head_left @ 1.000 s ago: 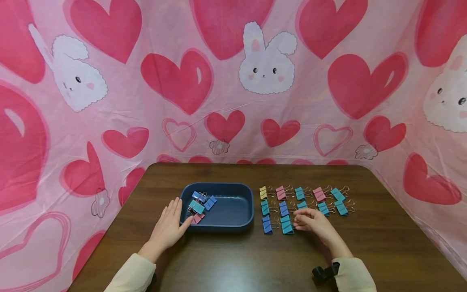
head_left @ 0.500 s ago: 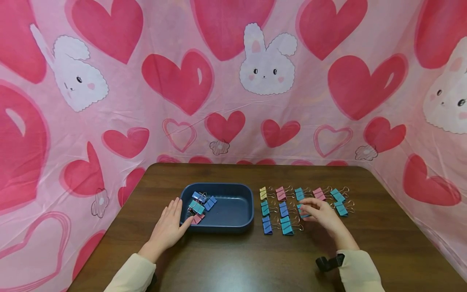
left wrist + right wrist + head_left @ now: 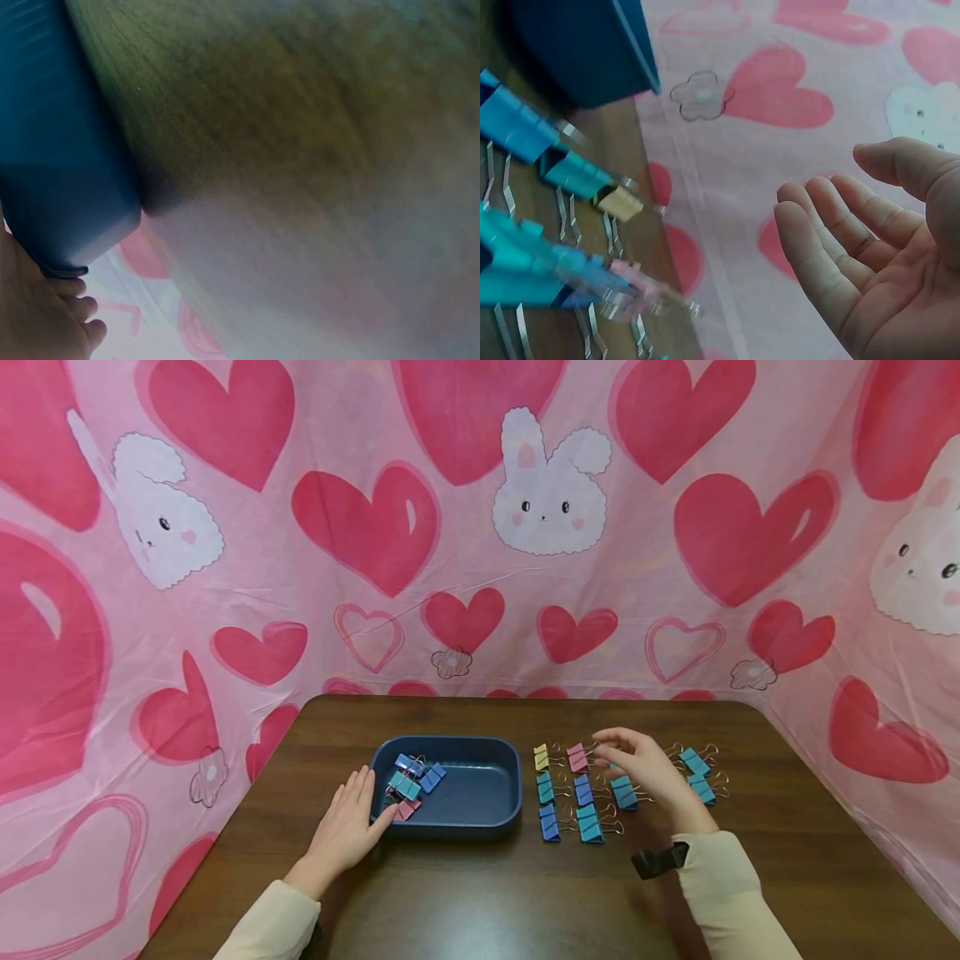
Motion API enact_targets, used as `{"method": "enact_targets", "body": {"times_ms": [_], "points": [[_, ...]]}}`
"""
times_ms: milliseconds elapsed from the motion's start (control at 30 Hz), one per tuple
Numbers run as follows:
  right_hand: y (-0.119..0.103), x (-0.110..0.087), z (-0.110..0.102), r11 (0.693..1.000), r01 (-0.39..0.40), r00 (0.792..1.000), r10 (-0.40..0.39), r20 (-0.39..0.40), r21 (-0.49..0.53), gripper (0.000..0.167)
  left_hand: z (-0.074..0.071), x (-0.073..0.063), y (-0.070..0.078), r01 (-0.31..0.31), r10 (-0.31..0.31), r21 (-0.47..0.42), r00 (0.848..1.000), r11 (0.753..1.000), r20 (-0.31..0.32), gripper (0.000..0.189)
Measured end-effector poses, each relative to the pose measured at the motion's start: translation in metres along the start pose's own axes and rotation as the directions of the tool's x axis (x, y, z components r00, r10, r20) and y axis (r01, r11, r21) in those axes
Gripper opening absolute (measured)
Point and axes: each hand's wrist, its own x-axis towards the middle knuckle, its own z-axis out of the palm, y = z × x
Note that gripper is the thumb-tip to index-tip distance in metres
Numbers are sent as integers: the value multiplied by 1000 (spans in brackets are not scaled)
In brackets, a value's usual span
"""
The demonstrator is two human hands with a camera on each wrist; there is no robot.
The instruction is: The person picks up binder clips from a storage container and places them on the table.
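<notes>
Tray (image 3: 480,789): dark blue, on the left part of the brown table (image 3: 465,902).
Left hand (image 3: 347,821): rests against the tray's left end, fingers straight, thumb at the near left corner.
Right hand (image 3: 643,766): raised over the clips on the right, palm facing left, thumb spread from the lightly bent fingers.
Clips in the tray (image 3: 407,787): blue, teal and pink, bunched at the left end.
Near row: blue clip (image 3: 550,822) on the left, larger teal clip (image 3: 591,824) beside it.
Far row: yellow clip (image 3: 541,758), then pink clip (image 3: 577,758); the right hand partly hides those further right.
Backdrop (image 3: 465,556): pink cloth with hearts and rabbits.
</notes>
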Motion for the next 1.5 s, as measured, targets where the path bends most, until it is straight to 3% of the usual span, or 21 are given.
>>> {"method": "enact_targets", "body": {"times_ms": [467, 700, 1233, 1500], "points": [[-45, 35, 34, 991, 133, 987, -131, 98, -9, 35, -1, 2, 1, -1, 1, -2, 1000, 1000, 5, 78], [-58, 52, 57, 988, 150, 978, -144, 148, -27, 34, -2, 2, 2, -5, 5, -12, 1000, 1000, 6, 78], [-69, 76, 130, 987, 154, 942, -134, 306, -41, 32, -2, 1, 2, 12, -12, -6, 1000, 1000, 15, 79], [-61, 85, 163, 989, 151, 934, -139, 328, -10, 30, -4, 0, 3, 16, -16, -13, 1000, 1000, 23, 79]]}}
